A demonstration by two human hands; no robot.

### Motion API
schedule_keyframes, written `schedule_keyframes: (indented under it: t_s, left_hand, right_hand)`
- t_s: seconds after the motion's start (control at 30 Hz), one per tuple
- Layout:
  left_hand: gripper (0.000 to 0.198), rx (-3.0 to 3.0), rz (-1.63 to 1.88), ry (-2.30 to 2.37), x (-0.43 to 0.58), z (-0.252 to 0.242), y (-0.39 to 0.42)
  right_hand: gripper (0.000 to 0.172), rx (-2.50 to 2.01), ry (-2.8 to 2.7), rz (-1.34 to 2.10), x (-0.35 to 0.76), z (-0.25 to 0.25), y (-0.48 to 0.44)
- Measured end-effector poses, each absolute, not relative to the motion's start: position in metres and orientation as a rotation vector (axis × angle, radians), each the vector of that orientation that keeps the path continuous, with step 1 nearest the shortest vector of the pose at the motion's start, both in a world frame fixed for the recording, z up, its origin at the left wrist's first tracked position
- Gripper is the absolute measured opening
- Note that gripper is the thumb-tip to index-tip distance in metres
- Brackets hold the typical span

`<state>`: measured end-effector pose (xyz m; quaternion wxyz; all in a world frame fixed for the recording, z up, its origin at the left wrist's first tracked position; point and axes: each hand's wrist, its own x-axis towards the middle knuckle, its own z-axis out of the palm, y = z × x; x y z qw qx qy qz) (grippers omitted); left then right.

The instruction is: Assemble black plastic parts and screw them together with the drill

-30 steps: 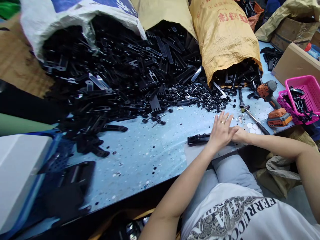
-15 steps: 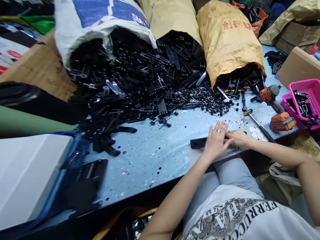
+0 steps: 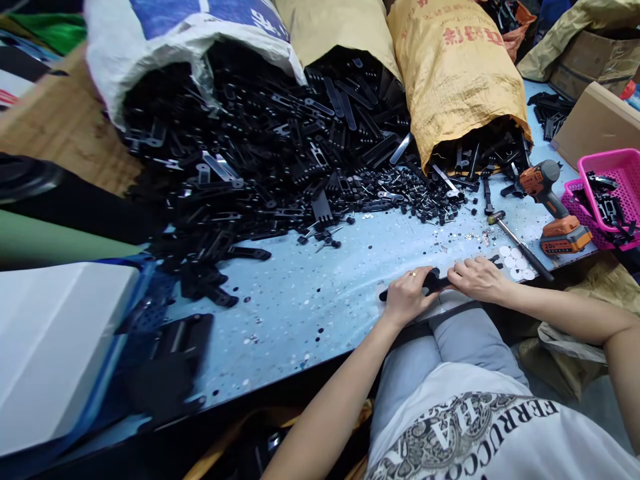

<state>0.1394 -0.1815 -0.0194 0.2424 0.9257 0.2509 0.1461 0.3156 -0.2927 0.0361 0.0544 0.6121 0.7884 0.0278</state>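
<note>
A long black plastic part (image 3: 436,283) lies at the near edge of the pale blue table (image 3: 310,293). My left hand (image 3: 407,295), wearing a ring, has its fingers curled over the part's left half. My right hand (image 3: 477,277) is closed on the part's right end. Both hands sit just in front of my lap. Several white round discs (image 3: 515,263) lie just right of my right hand.
A big heap of black plastic parts (image 3: 280,153) spills from a white sack (image 3: 165,33) and yellow sacks (image 3: 455,67) at the back. An orange cordless drill (image 3: 553,207), a screwdriver (image 3: 517,243) and a pink basket (image 3: 613,193) sit at the right. A white box (image 3: 50,347) stands at the left.
My left hand lay flat with fingers spread over the part; now its fingers are curled around it. My right hand has closed on the part's other end. The camera view shifted slightly.
</note>
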Motion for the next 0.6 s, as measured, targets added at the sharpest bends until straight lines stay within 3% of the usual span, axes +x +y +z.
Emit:
schedule_keyframes:
  t_s: [0.23,0.47,0.6]
  left_hand:
    - [0.05,2.553,0.39,0.664,0.14,-0.022,-0.18]
    - [0.059,2.592,0.179,0.571,0.159,-0.011,-0.174]
    - [0.045,2.615,0.217,0.727,0.2,-0.003,-0.13]
  right_hand:
    - [0.041,1.704,2.458,0.101,0.325,0.04,-0.285]
    - [0.049,1.908,2.418,0.043,0.345,-0.001,-0.29]
    - [0.048,2.033,2.47,0.025,0.357,-0.023,-0.296]
